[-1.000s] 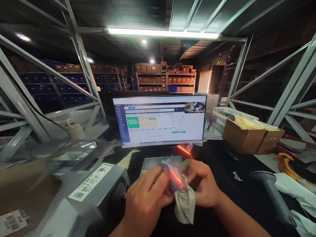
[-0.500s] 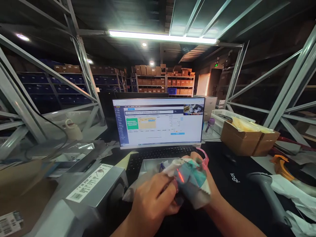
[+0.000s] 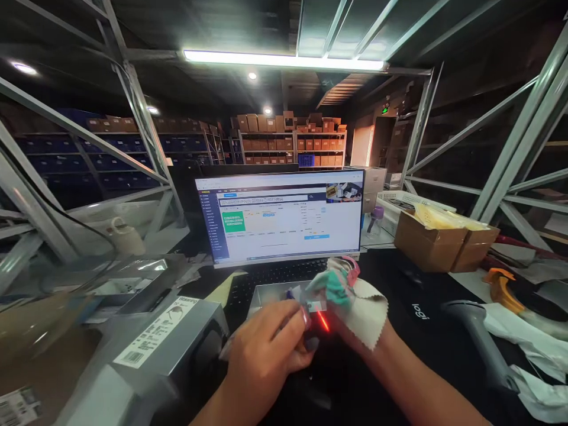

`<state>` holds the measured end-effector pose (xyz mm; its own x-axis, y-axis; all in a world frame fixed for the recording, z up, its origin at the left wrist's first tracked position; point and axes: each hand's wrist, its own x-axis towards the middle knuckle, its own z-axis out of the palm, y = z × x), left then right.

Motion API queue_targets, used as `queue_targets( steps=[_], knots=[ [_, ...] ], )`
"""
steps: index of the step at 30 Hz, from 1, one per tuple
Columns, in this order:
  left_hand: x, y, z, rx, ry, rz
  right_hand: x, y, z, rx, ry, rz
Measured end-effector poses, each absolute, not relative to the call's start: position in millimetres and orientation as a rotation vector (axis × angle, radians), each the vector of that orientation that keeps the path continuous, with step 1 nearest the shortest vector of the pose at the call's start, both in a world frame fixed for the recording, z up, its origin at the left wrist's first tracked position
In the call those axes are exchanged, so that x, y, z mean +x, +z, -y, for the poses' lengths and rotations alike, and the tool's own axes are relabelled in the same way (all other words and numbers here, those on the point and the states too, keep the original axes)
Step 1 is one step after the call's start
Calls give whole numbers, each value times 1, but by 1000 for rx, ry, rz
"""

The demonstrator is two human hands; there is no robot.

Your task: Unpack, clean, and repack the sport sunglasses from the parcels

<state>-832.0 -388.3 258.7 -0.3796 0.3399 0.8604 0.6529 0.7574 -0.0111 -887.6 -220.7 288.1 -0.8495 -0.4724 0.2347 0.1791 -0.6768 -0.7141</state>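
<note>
My left hand (image 3: 266, 346) is closed, thumb and fingers pinched together, on something small that its own fingers hide. Over my right hand drapes a white and teal cloth (image 3: 364, 302) with a zigzag edge; the fingers beneath are mostly covered and appear to grip it. A pink band (image 3: 352, 271) loops beside the cloth. Behind my hands lies a shallow grey open box (image 3: 266, 291), with a small bluish item near its edge, blurred. A red scan line (image 3: 323, 320) falls between my hands. To the left sits a grey box (image 3: 190, 331) with a white printed label (image 3: 155, 331).
A monitor (image 3: 284, 222) stands behind the keyboard (image 3: 255, 281). On the right are a mouse (image 3: 410, 277), a handheld scanner (image 3: 479, 337), crumpled white wrapping (image 3: 528, 337) and cardboard boxes (image 3: 426, 242). A brown carton (image 3: 44, 349) lies at the left.
The cloth has shifted up and right, away from my left fingers, and its corner now hangs over my right wrist. The red line has passed off the cloth. The view has turned slightly.
</note>
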Motion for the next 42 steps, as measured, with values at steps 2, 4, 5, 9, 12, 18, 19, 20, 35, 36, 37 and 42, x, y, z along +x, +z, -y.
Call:
queue_targets(
  steps=[2,4,5,9,12,18,19,20,35,36,37,42],
  knots=[
    [-834,261,391,-740,-427,1973,-896,288,219,-558,-2540,-951],
    [-836,262,394,-703,-445,1914,-906,285,218,-499,-2589,-907],
    [-837,263,396,-681,-462,1886,-913,282,216,-468,-2606,-941],
    [-838,265,401,-624,-520,1862,-943,275,189,-358,-2509,-1585],
    [-836,265,401,-619,-476,1871,-964,274,153,-453,-1964,-2489],
    [-835,269,396,-639,-441,1865,-974,276,121,-331,-917,-3251],
    [-835,270,396,-640,-433,1865,-972,277,122,-362,-903,-3237],
    [-835,270,395,-641,-425,1866,-971,278,122,-378,-863,-3226],
    [-839,260,392,-582,-508,1918,-998,282,80,81,-636,-3243],
    [-839,259,391,-570,-531,1930,-990,284,93,-40,-864,-3211],
    [-840,258,391,-558,-544,1941,-980,285,108,-181,-1158,-3118],
    [-844,256,389,-493,-494,1948,-915,284,189,-639,-2136,-2151]
  ],
)
